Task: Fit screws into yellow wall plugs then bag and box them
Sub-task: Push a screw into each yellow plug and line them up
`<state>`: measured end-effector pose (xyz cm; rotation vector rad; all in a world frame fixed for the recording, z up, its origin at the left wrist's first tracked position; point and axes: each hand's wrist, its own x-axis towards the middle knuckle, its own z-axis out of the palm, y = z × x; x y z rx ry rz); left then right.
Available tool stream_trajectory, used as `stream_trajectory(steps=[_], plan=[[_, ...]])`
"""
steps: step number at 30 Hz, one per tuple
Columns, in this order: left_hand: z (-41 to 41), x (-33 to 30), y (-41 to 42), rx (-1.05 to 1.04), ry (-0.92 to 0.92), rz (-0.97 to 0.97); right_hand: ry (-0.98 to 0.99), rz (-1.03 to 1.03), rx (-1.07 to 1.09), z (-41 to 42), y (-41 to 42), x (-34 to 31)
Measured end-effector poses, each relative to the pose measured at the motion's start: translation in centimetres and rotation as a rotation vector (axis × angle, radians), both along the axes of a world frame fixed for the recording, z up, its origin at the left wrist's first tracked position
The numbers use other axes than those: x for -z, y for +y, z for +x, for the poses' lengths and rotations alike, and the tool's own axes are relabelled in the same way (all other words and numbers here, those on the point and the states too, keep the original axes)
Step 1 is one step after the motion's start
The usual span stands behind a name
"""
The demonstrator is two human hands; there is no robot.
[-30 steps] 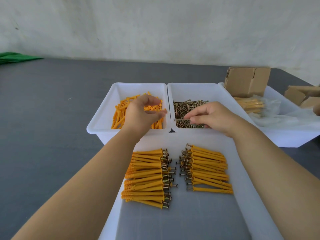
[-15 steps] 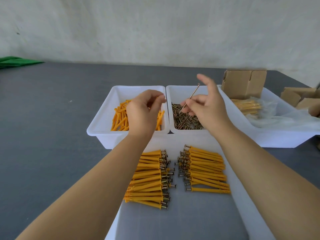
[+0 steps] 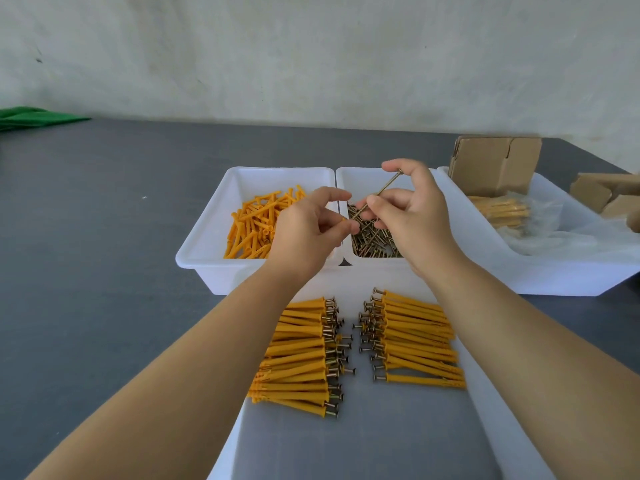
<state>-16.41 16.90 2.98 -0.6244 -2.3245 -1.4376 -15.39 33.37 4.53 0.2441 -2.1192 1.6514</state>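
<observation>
Two hands at frame centre, right hand (image 3: 412,216) pinching a screw (image 3: 381,192) slanting up-right, left hand (image 3: 308,233) pinching a plug (image 3: 343,220) just below the screw's tip

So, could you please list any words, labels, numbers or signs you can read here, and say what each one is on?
None can be read: the cardboard boxes, the white bins, the clear bags and the wall show no print.
</observation>
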Motion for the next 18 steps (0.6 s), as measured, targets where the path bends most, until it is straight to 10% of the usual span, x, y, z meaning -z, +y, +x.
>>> stream_trajectory(steps=[18], plan=[[0.5,-0.5,-0.3,-0.009,0.156,-0.083,0.041,0.214,0.028,1.4,-2.0,0.1]])
